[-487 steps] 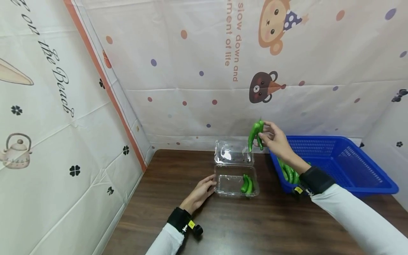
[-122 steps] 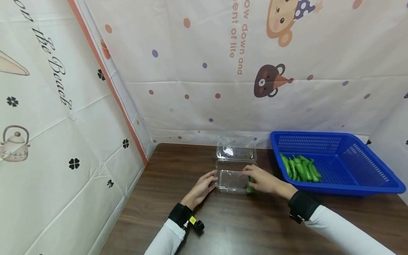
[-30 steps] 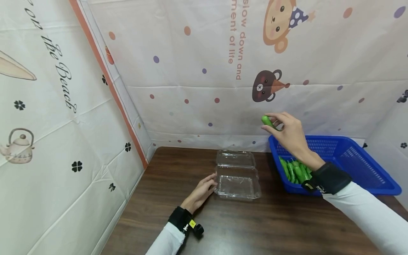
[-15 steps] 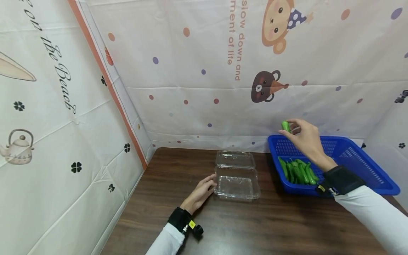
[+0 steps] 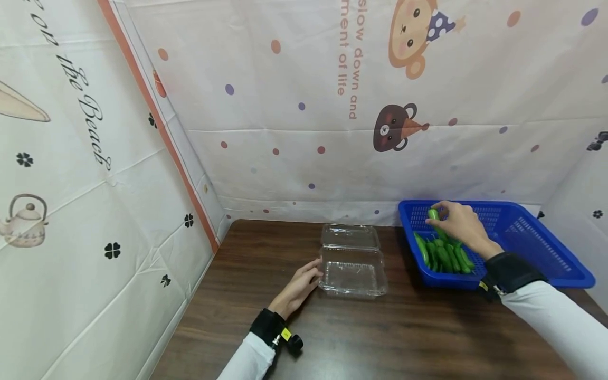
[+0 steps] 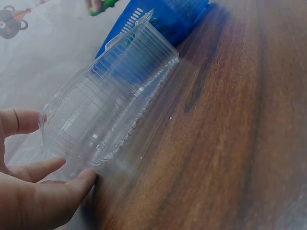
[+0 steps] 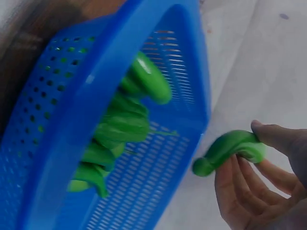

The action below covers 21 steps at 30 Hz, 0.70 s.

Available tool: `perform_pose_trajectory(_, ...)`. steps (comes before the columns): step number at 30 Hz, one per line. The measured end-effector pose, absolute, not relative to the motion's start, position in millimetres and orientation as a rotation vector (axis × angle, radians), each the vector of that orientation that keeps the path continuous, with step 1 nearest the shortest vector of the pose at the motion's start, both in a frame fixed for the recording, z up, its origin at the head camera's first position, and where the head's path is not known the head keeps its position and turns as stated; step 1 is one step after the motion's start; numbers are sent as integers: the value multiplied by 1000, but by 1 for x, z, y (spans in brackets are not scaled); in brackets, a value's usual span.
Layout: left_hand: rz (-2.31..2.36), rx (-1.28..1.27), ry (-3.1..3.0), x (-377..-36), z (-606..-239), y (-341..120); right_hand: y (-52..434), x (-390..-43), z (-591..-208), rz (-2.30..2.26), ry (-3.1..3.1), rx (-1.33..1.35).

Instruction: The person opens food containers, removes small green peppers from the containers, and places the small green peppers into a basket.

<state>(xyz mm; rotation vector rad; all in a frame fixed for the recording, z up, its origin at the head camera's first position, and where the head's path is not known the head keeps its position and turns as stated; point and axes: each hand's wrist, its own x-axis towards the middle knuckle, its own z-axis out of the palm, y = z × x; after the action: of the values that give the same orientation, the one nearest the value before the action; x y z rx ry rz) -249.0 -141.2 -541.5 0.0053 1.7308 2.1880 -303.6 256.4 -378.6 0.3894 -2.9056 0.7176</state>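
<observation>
My right hand pinches a green pepper between thumb and fingers, over the left part of the blue plastic basket. In the right wrist view the pepper is curved and beside the basket's rim. Below it, several green peppers lie in the basket's left end. My left hand touches the left side of a clear plastic clamshell box on the table. In the left wrist view its fingers are fairly straight, with tips at the box's rim and wall. The box's lid lies folded back.
The brown wooden table runs up to a printed white cloth wall behind. Another cloth wall rises on the left. The basket stands right of the box, near the back.
Earlier, two peppers lay in the box and my right hand reached in there. Now none shows inside. That hand has gone right with a pepper and lowered over the basket; the left stays put.
</observation>
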Motion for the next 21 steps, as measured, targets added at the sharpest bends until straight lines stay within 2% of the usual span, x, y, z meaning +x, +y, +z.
perform_pose_trajectory(10,2199,5,1730,-251,-546,-142,256,-305,-405,856,-3075,426)
perform_pose_trajectory(21,2178,-9,1735,-249,-543,-142,252,-305,-416,782,-3150,404)
